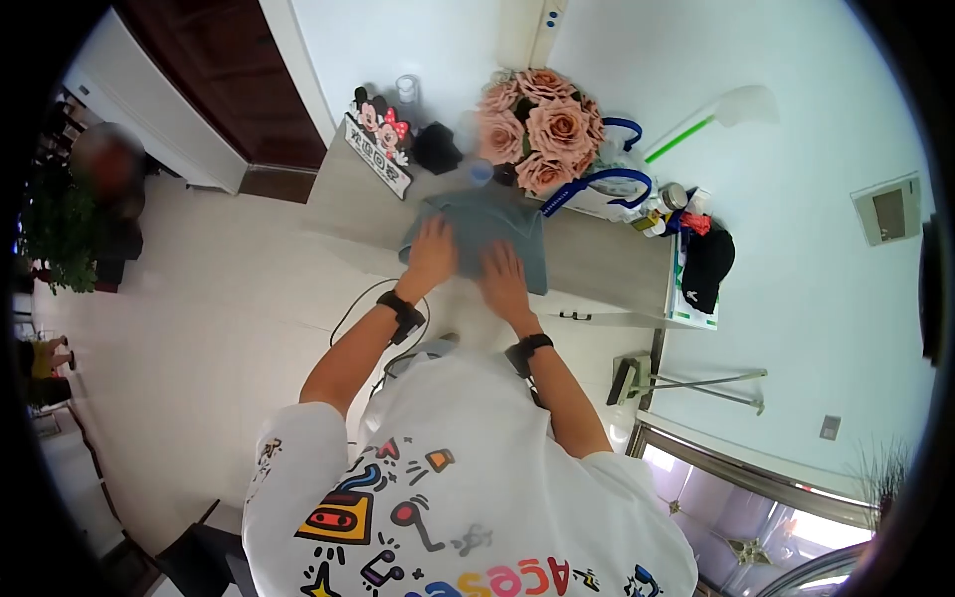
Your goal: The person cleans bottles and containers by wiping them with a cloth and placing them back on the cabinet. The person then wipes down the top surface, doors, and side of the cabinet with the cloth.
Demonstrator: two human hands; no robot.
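A grey-blue piece of cloth (pixel 489 217), perhaps a garment, lies partly folded on the cabinet top, its near edge at the cabinet's front. My left hand (pixel 432 259) rests flat on the cloth's left part with the fingers stretched out. On the right part of it, my right hand (pixel 505 284) also lies with its fingers extended and apart. Neither hand grips anything that I can see. Dark bands circle both wrists. The palms and the cloth under them are hidden.
Behind the cloth stand pink roses (pixel 555 129), a black object (pixel 436 147) and a cartoon sign (pixel 378 149). To the right are a bag with blue handles (pixel 622 189), jars (pixel 672 196) and a black cap (pixel 708 267). A cable (pixel 348 310) loops below the cabinet (pixel 607 254).
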